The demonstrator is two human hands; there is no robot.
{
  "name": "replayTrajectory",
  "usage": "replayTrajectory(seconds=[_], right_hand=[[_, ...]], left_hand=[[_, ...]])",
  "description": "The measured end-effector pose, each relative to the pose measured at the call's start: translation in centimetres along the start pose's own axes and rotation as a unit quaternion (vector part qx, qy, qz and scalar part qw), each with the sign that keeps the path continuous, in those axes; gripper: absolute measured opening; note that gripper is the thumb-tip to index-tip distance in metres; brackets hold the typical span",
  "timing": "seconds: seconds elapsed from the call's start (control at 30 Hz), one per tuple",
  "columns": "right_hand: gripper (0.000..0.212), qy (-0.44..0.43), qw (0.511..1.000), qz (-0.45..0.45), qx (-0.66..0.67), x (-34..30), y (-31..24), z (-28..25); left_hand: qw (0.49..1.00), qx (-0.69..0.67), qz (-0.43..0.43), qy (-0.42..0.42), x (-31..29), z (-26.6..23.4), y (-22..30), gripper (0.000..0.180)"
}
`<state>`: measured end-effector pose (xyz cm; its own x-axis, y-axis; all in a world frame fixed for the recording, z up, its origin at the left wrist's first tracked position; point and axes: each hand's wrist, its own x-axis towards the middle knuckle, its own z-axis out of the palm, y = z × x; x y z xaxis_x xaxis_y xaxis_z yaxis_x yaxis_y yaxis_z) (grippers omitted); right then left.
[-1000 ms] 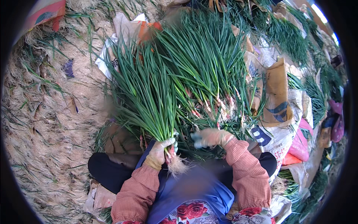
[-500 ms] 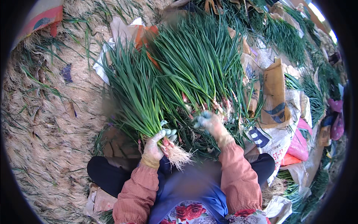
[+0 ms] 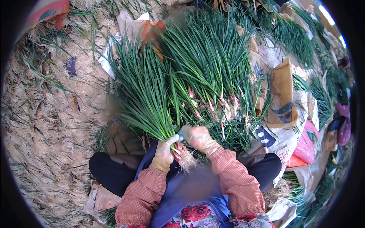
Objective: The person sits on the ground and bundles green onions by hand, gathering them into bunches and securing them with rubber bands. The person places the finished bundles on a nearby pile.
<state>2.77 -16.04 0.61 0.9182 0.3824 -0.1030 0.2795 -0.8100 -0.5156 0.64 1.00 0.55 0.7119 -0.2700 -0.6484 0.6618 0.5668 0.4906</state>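
Gripping one scallion bunch [image 3: 154, 102] are fingers [image 3: 173, 139] of one left hand [image 3: 164, 151].

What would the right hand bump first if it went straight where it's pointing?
The right hand would probably bump the bunch of green stalks held in the left hand, though the picture can't show whether they already touch.

The left hand [image 3: 164, 151], gloved, was curled tight in a grip, thumb uppermost. The right hand [image 3: 198, 138], gloved too, was beside its fingertips, knuckles up, its fingers blurred. Both forearms [image 3: 141, 195] angled inward, elbows apart; the knees [image 3: 106, 171] were spread wide.
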Motion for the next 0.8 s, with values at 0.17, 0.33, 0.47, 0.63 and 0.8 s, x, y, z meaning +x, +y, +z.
replayTrajectory(seconds=[0.17,0.33,0.47,0.63,0.8], right_hand=[[0.028,0.263,0.695,0.243,0.624,0.5,5.3,-0.8],[0.057,-0.119,0.881,0.166,0.427,1.0,1.0,2.5],[0.042,-0.098,0.968,0.073,0.219,0.1,-0.3,2.5],[0.027,-0.004,0.987,0.16,-0.017,1.7,2.0,3.0],[0.039,-0.047,0.727,0.264,0.632,2.3,4.6,3.6]], left_hand=[[0.998,-0.049,0.028,-0.028,-1.2,0.9,0.6,0.036],[0.999,0.027,0.017,0.017,-1.9,0.7,-0.1,0.029],[0.997,0.072,-0.022,0.03,-1.2,-0.2,0.8,0.018],[0.997,0.058,0.04,0.013,-1.5,-0.6,0.4,0.049],[0.995,0.083,0.048,-0.019,-1.9,-0.7,0.1,0.047]])
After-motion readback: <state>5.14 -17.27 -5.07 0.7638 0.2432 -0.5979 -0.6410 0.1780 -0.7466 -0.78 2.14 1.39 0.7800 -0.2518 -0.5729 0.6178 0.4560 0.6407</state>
